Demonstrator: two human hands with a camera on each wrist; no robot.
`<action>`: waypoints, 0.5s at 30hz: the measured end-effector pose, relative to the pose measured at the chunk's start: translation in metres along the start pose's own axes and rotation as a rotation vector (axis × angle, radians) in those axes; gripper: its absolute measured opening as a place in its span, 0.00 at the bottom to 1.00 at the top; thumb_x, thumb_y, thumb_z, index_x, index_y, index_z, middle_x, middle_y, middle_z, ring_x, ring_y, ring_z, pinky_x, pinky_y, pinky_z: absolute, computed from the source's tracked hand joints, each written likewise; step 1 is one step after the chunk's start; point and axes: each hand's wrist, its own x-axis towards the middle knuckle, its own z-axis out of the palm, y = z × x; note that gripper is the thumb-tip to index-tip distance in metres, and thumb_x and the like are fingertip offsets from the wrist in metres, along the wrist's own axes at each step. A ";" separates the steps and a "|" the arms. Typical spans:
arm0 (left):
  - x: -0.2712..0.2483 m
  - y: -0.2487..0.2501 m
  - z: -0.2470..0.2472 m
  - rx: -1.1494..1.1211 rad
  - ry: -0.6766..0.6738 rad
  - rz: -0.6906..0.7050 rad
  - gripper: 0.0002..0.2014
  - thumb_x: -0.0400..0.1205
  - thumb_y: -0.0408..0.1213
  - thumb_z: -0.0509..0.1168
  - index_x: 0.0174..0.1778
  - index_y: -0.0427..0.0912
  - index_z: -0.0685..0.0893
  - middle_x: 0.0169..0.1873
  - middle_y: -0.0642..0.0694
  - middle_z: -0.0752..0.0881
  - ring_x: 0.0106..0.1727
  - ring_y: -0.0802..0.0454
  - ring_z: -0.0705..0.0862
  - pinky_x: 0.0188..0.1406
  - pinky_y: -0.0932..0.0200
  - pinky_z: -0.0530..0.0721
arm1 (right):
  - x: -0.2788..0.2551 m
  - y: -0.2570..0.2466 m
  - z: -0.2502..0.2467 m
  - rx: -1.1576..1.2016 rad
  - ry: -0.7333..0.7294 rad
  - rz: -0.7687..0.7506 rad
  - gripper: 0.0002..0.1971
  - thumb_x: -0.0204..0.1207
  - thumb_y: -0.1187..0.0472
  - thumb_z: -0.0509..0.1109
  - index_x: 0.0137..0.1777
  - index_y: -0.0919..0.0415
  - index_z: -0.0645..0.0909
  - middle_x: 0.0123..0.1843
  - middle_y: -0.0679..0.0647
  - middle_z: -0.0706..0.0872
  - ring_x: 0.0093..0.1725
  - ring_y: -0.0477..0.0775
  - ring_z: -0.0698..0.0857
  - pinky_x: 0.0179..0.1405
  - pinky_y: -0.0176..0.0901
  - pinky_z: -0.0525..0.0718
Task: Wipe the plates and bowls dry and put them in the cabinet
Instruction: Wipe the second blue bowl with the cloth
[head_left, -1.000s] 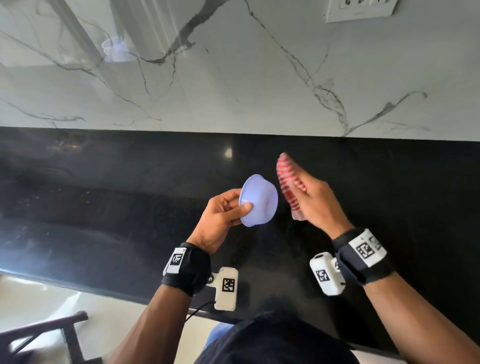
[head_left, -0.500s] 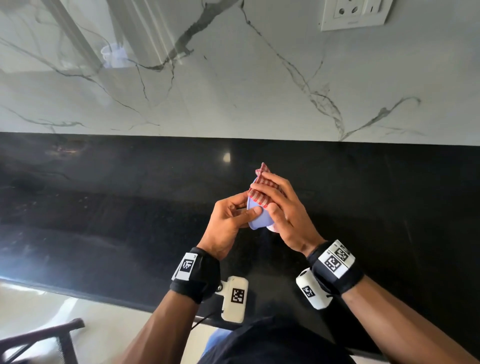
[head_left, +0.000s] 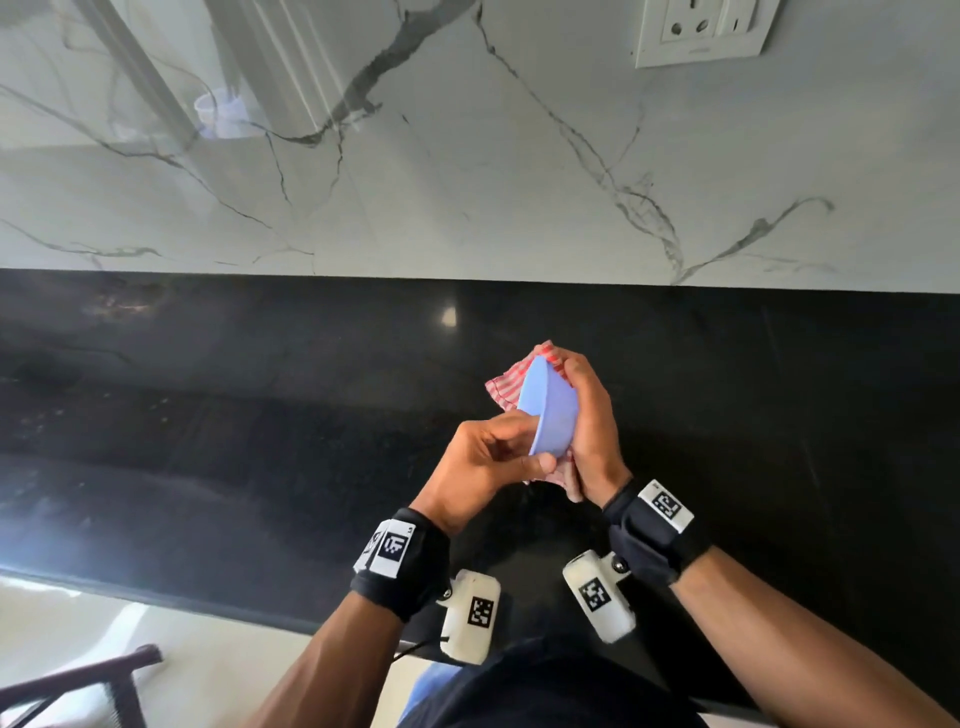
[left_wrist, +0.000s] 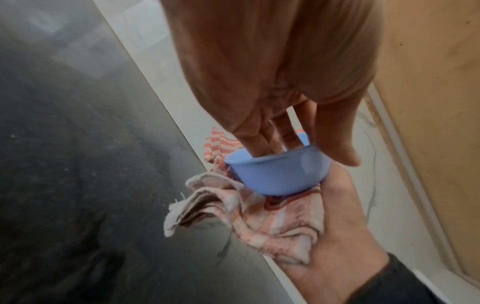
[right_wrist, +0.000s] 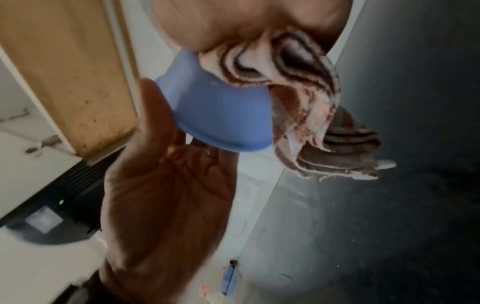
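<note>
A small light-blue bowl (head_left: 551, 410) is held tilted above the black counter, between both hands. My left hand (head_left: 498, 457) grips its rim, fingers inside and thumb outside, as the left wrist view shows on the bowl (left_wrist: 279, 174). My right hand (head_left: 587, 415) cups the bowl's outer side through a red-and-white striped cloth (head_left: 506, 384). The cloth (left_wrist: 272, 222) lies bunched in the right palm under the bowl's base. In the right wrist view the bowl (right_wrist: 221, 111) sits against the cloth (right_wrist: 306, 102), loose folds hanging down.
The black stone counter (head_left: 208, 441) runs across the view, with a white marble backsplash (head_left: 467, 156) behind. A wall socket (head_left: 701, 28) sits top right. A wooden cabinet side (left_wrist: 436, 102) appears in the wrist views. A dark chair (head_left: 78, 686) stands bottom left.
A second ago the hands were apart, the right holding the cloth up flat. The right hand has since closed the cloth around the bowl and slid round its outer side.
</note>
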 end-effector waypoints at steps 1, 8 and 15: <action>0.001 0.004 0.002 -0.040 -0.012 -0.020 0.14 0.85 0.32 0.73 0.62 0.24 0.88 0.52 0.38 0.92 0.54 0.44 0.90 0.58 0.51 0.88 | -0.006 0.000 0.000 -0.074 -0.018 -0.103 0.14 0.85 0.58 0.61 0.61 0.63 0.85 0.58 0.48 0.91 0.62 0.47 0.88 0.67 0.44 0.83; 0.009 0.029 0.002 -0.103 0.060 -0.109 0.16 0.88 0.43 0.63 0.57 0.34 0.87 0.49 0.41 0.90 0.51 0.47 0.89 0.46 0.56 0.89 | -0.005 0.013 -0.024 -0.712 -0.231 -0.788 0.20 0.85 0.59 0.59 0.71 0.66 0.82 0.72 0.57 0.83 0.74 0.58 0.81 0.71 0.63 0.80; 0.010 0.024 0.004 0.038 -0.054 0.011 0.13 0.88 0.27 0.64 0.68 0.29 0.83 0.56 0.41 0.91 0.56 0.47 0.90 0.57 0.55 0.88 | -0.003 -0.018 0.000 -0.148 -0.007 -0.204 0.13 0.88 0.62 0.59 0.56 0.62 0.86 0.50 0.55 0.93 0.54 0.54 0.91 0.59 0.53 0.88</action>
